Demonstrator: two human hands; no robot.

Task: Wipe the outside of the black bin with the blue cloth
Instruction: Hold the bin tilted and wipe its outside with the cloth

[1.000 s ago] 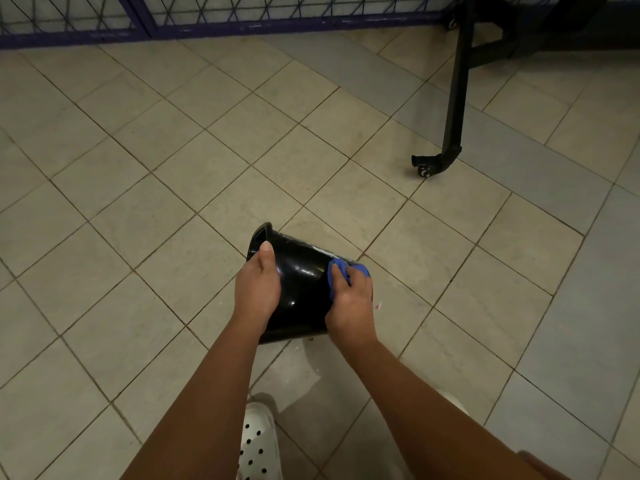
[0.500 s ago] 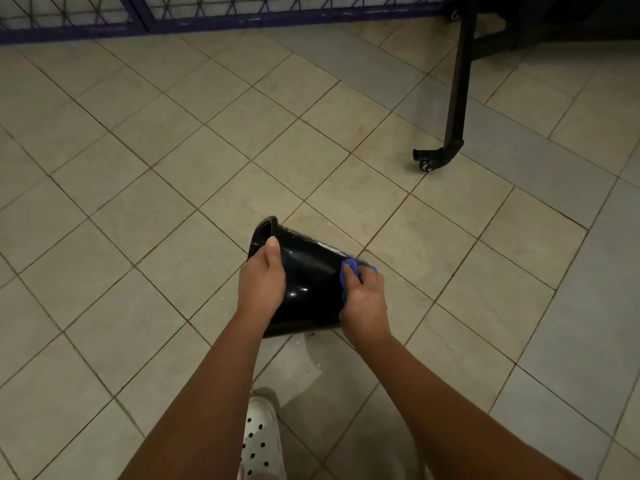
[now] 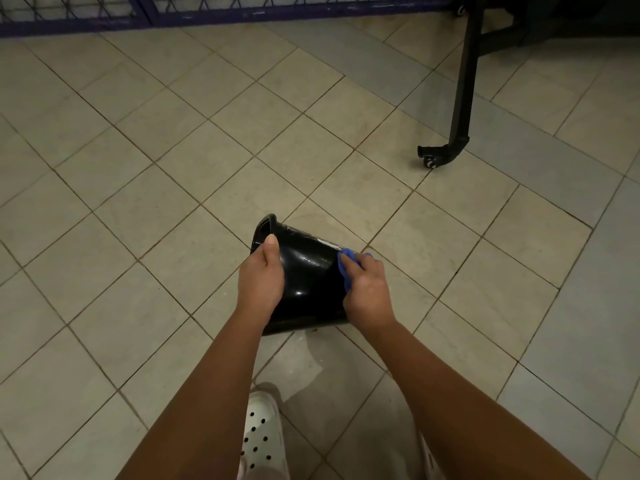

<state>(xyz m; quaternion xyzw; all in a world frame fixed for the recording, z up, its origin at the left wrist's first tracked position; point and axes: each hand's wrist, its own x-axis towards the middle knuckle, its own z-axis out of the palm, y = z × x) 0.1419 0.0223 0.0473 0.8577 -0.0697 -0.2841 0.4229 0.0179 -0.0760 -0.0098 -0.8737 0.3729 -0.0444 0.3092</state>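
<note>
Above the tiled floor (image 3: 138,168), left hand (image 3: 260,280) clamped the tilted bin (image 3: 308,271); right hand (image 3: 369,292) closed on cloth (image 3: 346,263). Glossy wall could slip, dropping it.

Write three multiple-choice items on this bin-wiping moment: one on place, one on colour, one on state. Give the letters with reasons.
1. Where is the folded blue cloth?
A. on the tiled floor
B. pressed to the glossy black plastic bin under the right hand
C. inside the bin

2. What colour is the perforated clog below the bin?
A. white
B. red
C. black

3. How is the bin held?
A. upright on the floor
B. upside down on a table
C. tipped on its side, mouth to the left, with the left hand near the rim

Answers: 1 B, the cloth shows between fingers and bin wall. 2 A, the shoe is pale white. 3 C, the opening faces left.
</note>
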